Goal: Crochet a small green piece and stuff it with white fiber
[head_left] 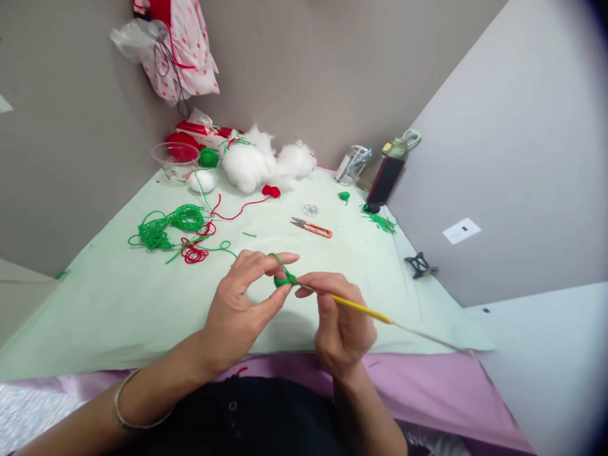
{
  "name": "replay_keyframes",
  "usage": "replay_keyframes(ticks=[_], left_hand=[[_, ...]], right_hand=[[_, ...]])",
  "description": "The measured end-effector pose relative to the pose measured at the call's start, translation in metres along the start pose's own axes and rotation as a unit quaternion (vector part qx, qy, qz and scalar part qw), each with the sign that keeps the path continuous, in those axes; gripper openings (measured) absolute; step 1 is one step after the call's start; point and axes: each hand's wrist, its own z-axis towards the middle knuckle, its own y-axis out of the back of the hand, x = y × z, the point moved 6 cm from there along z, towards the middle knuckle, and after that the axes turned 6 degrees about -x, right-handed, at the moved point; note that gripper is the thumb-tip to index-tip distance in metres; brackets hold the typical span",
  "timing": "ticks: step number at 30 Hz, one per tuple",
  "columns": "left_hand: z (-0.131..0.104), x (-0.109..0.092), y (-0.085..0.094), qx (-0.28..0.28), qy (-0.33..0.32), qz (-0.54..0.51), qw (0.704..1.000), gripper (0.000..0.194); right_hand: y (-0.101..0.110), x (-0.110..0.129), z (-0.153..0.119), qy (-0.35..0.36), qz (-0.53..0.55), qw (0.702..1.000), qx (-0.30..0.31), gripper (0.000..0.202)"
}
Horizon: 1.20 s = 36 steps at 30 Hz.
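My left hand (247, 297) pinches a small green crochet piece (284, 280) between thumb and fingers, and green yarn loops over its raised index finger. In my right hand (344, 316) is a crochet hook (365, 309) with a yellow grip, held like a pencil. The hook's tip meets the green piece at my left fingertips; whether it is inside a stitch is too small to tell. From the left hand, a green strand runs back toward a loose heap of green yarn (159, 229) on the table's left side.
Orange-handled thread snips (312, 228) lie beyond my hands, near a small clear round case (311, 209). White stuffing (251, 164), a plastic tub (175, 166) and a tissue box (204, 136) stand at the back. Rightward are a phone (386, 180), green yarn scraps (381, 221) and a black stand (420, 265).
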Motion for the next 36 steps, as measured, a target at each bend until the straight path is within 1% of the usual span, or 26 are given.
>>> replay_keyframes(ticks=[1,2,3,4,5,6,7,8,9,10,11,12,14,15,18,20,22,24,27,30,31,33,34,36], left_hand=[[-0.001,-0.002,0.000,-0.012,-0.013,0.005,1.000,0.025],[-0.002,-0.003,-0.001,-0.019,-0.004,-0.004,1.000,0.025],[-0.003,0.000,-0.002,-0.018,0.028,-0.029,0.999,0.028],[-0.003,0.005,-0.005,-0.008,0.076,-0.072,0.994,0.034],[-0.004,0.010,-0.010,0.013,0.136,-0.129,0.982,0.040],[-0.006,0.015,-0.015,0.041,0.200,-0.191,0.960,0.046],[-0.007,0.019,-0.021,0.070,0.258,-0.249,0.931,0.050],[-0.008,0.021,-0.025,0.091,0.303,-0.298,0.901,0.052],[-0.008,0.022,-0.026,0.102,0.332,-0.332,0.877,0.051],[-0.007,0.023,-0.026,0.104,0.348,-0.352,0.863,0.049],[-0.004,0.023,-0.024,0.097,0.352,-0.360,0.859,0.047],[-0.002,0.023,-0.022,0.085,0.345,-0.361,0.862,0.045],[0.001,0.021,-0.019,0.076,0.320,-0.352,0.877,0.043],[0.001,0.019,-0.019,0.078,0.305,-0.342,0.886,0.043],[0.000,0.018,-0.019,0.077,0.266,-0.302,0.912,0.042],[-0.001,0.019,-0.019,0.067,0.256,-0.291,0.920,0.043],[-0.002,0.020,-0.021,0.074,0.268,-0.303,0.912,0.048],[-0.003,0.022,-0.023,0.094,0.301,-0.326,0.891,0.053],[-0.004,0.024,-0.024,0.139,0.358,-0.350,0.855,0.053],[-0.004,0.023,-0.025,0.178,0.369,-0.365,0.836,0.046],[-0.004,0.022,-0.025,0.183,0.364,-0.369,0.835,0.044],[-0.003,0.021,-0.026,0.175,0.342,-0.366,0.848,0.041],[-0.003,0.021,-0.026,0.163,0.326,-0.360,0.859,0.040],[-0.001,0.020,-0.026,0.137,0.290,-0.340,0.884,0.041]], right_hand=[[-0.001,0.000,-0.003,0.027,-0.024,0.999,0.009,0.035],[-0.003,-0.002,-0.007,0.050,-0.055,0.997,0.015,0.038],[-0.005,-0.004,-0.010,0.072,-0.089,0.993,0.015,0.040],[-0.006,-0.005,-0.013,0.090,-0.119,0.989,0.010,0.043],[-0.006,-0.006,-0.016,0.105,-0.140,0.985,-0.001,0.045],[-0.005,-0.007,-0.017,0.112,-0.148,0.982,-0.017,0.046],[-0.004,-0.007,-0.017,0.106,-0.141,0.984,-0.031,0.046],[-0.003,-0.007,-0.015,0.088,-0.121,0.988,-0.045,0.043],[0.000,-0.007,-0.012,0.062,-0.090,0.992,-0.059,0.039],[0.002,-0.007,-0.008,0.027,-0.053,0.996,-0.072,0.035],[0.005,-0.008,-0.004,-0.009,-0.013,0.995,-0.094,0.031],[0.007,-0.008,0.000,-0.045,0.027,0.993,-0.109,0.027],[0.006,-0.011,0.006,-0.104,0.099,0.983,-0.116,0.021],[0.003,-0.013,0.008,-0.121,0.121,0.979,-0.107,0.020],[-0.004,-0.015,0.009,-0.128,0.129,0.981,-0.066,0.018],[-0.006,-0.015,0.007,-0.115,0.108,0.986,-0.053,0.020],[-0.005,-0.016,0.004,-0.109,0.098,0.988,-0.053,0.019],[-0.002,-0.019,0.004,-0.120,0.115,0.984,-0.061,0.016],[0.003,-0.029,0.006,-0.190,0.182,0.962,-0.076,0.015],[0.006,-0.038,0.009,-0.259,0.242,0.931,-0.085,0.017],[0.006,-0.039,0.010,-0.275,0.259,0.922,-0.081,0.017],[0.002,-0.041,0.009,-0.298,0.285,0.909,-0.062,0.016],[0.000,-0.041,0.008,-0.303,0.291,0.906,-0.052,0.016],[-0.002,-0.040,0.006,-0.293,0.282,0.913,-0.038,0.017]])
